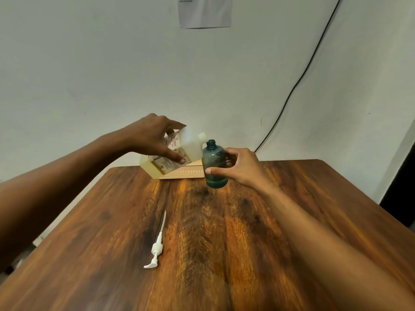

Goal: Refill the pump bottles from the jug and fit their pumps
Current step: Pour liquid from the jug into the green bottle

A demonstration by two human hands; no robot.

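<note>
Left hand [155,140] grips tilted jug [177,153] — spout beside bottle [214,164] clasped in right hand [240,167].

Dark-grained wooden desk [224,232] against a white wall [89,63]; printed paper sheet [204,12] above it, black cable [298,81] trailing down behind it.

a dark wooden table [224,232] carries a white pump [156,245] and a pale tray [186,173] at its far edge.
</note>
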